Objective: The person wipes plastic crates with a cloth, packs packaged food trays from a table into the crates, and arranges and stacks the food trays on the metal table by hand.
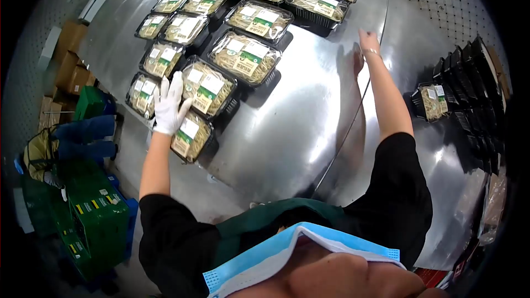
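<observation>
**Gloved left hand on the clear-lidded food packs, right hand up by the table seam**

So, closest in there's a blue face mask, a dark green apron and black sleeves. Just past those is the steel table, pretty shiny, with a long seam running across it.

The nearest pack sits at the left end of the group, near the table's edge: black tray, see-through top, pale stringy food, green and cream label. The left hand is in a white glove, palm down right where that pack meets its neighbours, fingers spread wide and touching the packs. It isn't gripping anything.

The other packs carry on away from there in rough rows to the table's far end.

The right hand is ungloved, farther out near the seam, with a band on the wrist. Fingers look curled in, but can't tell if they've got anything.

Over on the right, one more pack sits beside tall stacks of black trays.

Off left, beyond the table, a person leans by green crates, with cardboard boxes nearby.
</observation>
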Motion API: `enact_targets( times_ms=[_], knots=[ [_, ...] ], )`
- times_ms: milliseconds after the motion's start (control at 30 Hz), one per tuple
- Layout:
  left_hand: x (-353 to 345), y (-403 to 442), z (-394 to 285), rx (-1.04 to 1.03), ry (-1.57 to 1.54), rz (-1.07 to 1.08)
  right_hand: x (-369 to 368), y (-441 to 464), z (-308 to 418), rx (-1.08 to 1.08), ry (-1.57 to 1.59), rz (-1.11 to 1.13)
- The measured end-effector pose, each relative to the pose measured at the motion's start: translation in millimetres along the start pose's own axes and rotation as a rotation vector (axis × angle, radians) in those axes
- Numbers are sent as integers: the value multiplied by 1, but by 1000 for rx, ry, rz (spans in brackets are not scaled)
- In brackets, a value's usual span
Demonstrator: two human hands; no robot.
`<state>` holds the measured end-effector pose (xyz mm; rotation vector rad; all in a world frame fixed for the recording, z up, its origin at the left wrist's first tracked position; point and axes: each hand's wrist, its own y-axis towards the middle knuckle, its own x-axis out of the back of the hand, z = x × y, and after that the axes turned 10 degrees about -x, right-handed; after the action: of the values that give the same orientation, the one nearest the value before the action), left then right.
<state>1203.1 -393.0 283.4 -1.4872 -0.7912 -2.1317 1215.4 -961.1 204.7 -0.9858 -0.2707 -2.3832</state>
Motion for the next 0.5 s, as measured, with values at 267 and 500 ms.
enact_targets(
  times_ms=[267,500],
  knots=[
    [7,13,-43,513,-444,-100,-57,50,131,-563,300,-54],
    [-36,-14,-12,747,-373,159,-90,139,73,-179,-346,-2]
  ],
)
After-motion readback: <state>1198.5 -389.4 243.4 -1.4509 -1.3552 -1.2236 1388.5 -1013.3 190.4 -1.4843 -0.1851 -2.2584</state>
